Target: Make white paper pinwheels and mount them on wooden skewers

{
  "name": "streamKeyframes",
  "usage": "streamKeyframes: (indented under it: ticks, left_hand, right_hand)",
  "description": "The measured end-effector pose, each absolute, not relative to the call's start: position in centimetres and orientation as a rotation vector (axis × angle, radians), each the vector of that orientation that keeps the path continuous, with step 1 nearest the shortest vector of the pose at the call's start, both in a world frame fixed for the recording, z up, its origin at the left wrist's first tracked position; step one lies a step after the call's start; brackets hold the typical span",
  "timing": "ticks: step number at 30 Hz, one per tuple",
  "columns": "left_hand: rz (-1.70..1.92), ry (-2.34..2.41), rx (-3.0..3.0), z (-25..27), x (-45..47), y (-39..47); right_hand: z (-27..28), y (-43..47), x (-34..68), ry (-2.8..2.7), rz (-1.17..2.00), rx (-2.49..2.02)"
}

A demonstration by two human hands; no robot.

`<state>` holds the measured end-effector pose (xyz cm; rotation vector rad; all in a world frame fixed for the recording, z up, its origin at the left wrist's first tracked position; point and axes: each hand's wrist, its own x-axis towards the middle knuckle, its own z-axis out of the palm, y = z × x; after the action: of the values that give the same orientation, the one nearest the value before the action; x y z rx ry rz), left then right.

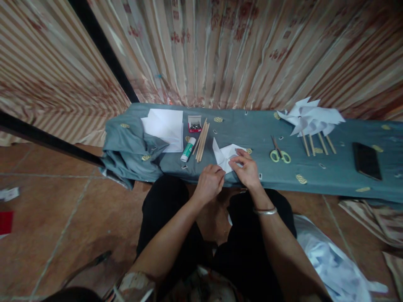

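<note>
Here on the cloth-covered bench (252, 121), right in front of my knees, sits the folded white paper (224, 154), one pointed blade standing up on its left! My left grip (209, 183) pinches its near corner, and my right grip (247, 171) has thumb and fingers closed on its right side. Just left lie the wooden sticks (202, 141), beside a green-and-white tube (188, 149); over to the right, scissors (275, 156), then white pinwheels (310, 117) on sticks!
</note>
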<state>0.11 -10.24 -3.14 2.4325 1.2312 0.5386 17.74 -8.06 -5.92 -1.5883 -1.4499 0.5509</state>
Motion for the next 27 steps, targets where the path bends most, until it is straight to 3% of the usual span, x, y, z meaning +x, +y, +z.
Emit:
streamKeyframes:
  ticks: [27]
  left_hand:
    - [0.558,1.235,2.385,-3.32,0.06,-10.41]
  right_hand:
    - [-6.08,-8.08,17.16,-1.492,0.416,-1.663]
